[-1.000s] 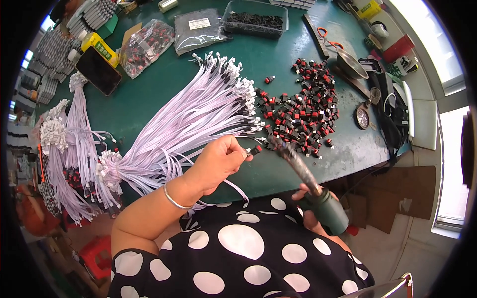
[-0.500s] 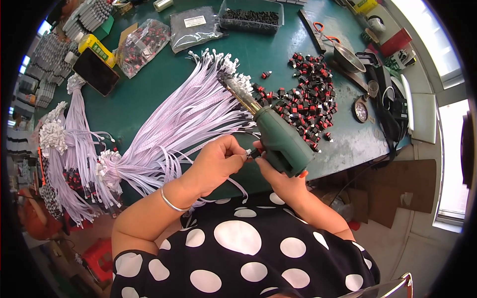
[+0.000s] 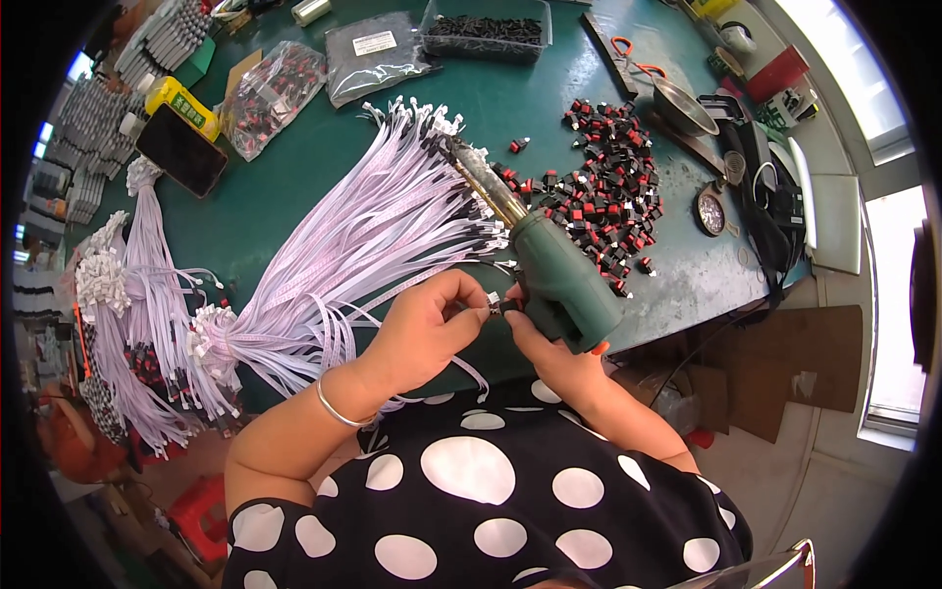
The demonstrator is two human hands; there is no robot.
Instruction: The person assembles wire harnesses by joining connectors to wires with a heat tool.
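My left hand (image 3: 427,319) is closed, thumb and forefinger pinching a small white plug (image 3: 494,301) near the table's front edge. Against it, my right hand (image 3: 554,358) pinches a small dark part (image 3: 508,305), its exact kind unclear. A green heat gun (image 3: 564,280) covers much of the right hand, its metal barrel slanting up and left; whether that hand also bears the gun is hidden. Beneath the barrel and leftward fans a big bundle of pale pink-white flat cables (image 3: 343,226) with white plugs at the ends. Right of the barrel lies a heap of small black-and-red switches (image 3: 613,187).
Further cable bundles (image 3: 103,275) hang at the left edge. A phone (image 3: 183,150) leans by a yellow bottle (image 3: 186,103). At the back are filled bags (image 3: 275,98) and a clear tub of black pieces (image 3: 486,34). Orange-handled scissors (image 3: 638,59), a metal bowl (image 3: 685,106) lie right.
The view has shifted slightly, so table things sit a little further left. The heat gun appears slightly further right. Both hands keep nearly the same pinch.
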